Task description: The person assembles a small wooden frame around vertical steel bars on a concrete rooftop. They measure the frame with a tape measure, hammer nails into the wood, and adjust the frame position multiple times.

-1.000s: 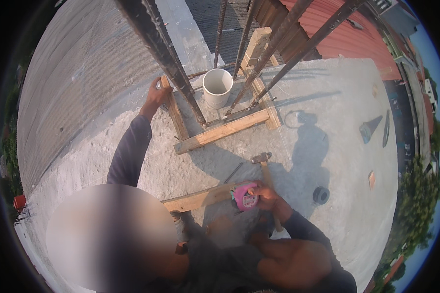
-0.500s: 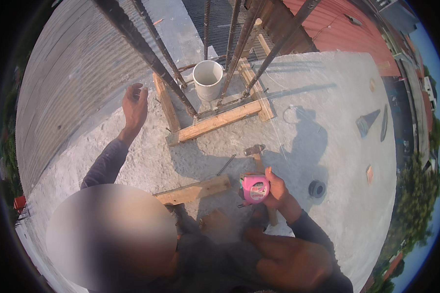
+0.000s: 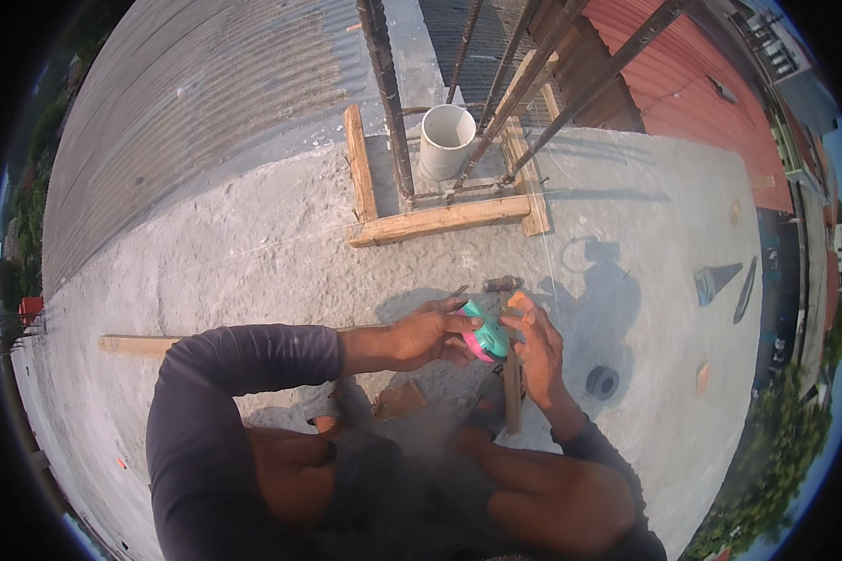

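Observation:
My left hand (image 3: 430,337) grips a pink and teal tape measure (image 3: 484,338) by its left side, thumb and fingers around the case. My right hand (image 3: 538,353) is close against the tape's right side, fingers stretched and apart; an orange spot shows at a fingertip, and I cannot tell what it is. Under the hands lies a hammer (image 3: 513,397), its head pointing away from me and its handle partly hidden by the right fingers. A long piece of wood (image 3: 140,345) runs behind my left forearm.
Ahead, a wooden frame (image 3: 440,221) surrounds upright steel bars (image 3: 389,103) and a white pipe (image 3: 446,140). A thin string (image 3: 551,262) runs near its right corner. A dark roll (image 3: 602,381) and a grey pointed tool (image 3: 716,282) lie right. Corrugated roofing (image 3: 206,122) borders the concrete.
The left hand has come from beside the frame to the tape measure and taken hold of it. The tape has turned to show its teal side, and the right hand's fingers have come off it.

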The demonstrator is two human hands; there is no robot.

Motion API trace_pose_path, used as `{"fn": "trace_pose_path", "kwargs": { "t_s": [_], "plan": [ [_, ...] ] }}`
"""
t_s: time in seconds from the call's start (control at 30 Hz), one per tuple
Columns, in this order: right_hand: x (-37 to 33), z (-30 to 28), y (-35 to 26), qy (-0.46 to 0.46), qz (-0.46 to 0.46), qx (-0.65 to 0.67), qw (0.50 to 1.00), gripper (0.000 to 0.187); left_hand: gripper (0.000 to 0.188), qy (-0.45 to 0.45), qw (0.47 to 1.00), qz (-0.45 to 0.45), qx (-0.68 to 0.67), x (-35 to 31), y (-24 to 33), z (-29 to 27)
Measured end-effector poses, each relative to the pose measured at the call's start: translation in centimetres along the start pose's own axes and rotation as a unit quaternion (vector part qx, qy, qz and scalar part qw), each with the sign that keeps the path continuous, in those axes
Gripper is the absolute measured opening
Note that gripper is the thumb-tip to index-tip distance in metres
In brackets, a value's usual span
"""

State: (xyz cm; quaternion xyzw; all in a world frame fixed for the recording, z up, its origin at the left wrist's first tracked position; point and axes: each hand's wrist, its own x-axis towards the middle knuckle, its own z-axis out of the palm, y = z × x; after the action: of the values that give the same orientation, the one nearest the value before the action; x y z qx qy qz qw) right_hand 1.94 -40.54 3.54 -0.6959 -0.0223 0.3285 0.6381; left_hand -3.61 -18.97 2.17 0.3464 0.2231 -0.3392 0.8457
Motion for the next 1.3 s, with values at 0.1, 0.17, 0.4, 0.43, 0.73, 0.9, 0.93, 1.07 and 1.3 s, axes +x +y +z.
{"fn": "trace_pose_path", "kwargs": {
  "t_s": [0.1,0.17,0.4,0.43,0.73,0.9,0.93,1.07,1.3],
  "plan": [
    [1.1,-1.2,-0.5,-0.07,0.154,0.254,0.952,0.06,0.055,-0.068,0.996,0.062,-0.001,-0.1,0.1,0.3],
    [1.8,-1.8,-0.3,-0.135,0.224,0.322,0.91,0.064,0.051,-0.126,0.989,0.081,-0.012,0.1,0.1,0.7],
    [2.3,-3.7,0.2,-0.2,0.363,0.255,0.874,0.072,0.048,-0.032,0.936,0.18,0.3,0.1,0.0,1.7],
    [2.3,-4.0,-0.2,-0.227,0.369,0.239,0.869,0.076,0.049,-0.017,0.923,0.189,0.334,0.1,-0.1,1.8],
    [5.8,-6.2,-6.0,-0.344,0.1,-0.207,0.911,0.057,0.049,0.039,0.998,-0.04,-0.008,2.4,-0.4,2.9],
    [7.3,-5.0,-5.9,-0.445,0.15,-0.245,0.848,0.061,0.047,0.115,0.992,-0.021,0.049,2.9,-0.9,2.4],
    [7.5,-4.5,-5.5,-0.465,0.156,-0.266,0.83,0.061,0.046,0.117,0.989,-0.009,0.092,2.8,-1.0,2.1],
    [6.6,-4.6,-4.7,-0.437,-0.021,-0.376,0.817,0.059,0.036,0.104,0.985,0.014,0.135,2.4,-1.2,1.0],
    [7.4,-15.4,-8.6,-0.146,-0.105,-0.701,0.69,0.056,0.022,0.178,0.915,0.248,0.265,-0.3,3.7,-2.2]
  ]
}}
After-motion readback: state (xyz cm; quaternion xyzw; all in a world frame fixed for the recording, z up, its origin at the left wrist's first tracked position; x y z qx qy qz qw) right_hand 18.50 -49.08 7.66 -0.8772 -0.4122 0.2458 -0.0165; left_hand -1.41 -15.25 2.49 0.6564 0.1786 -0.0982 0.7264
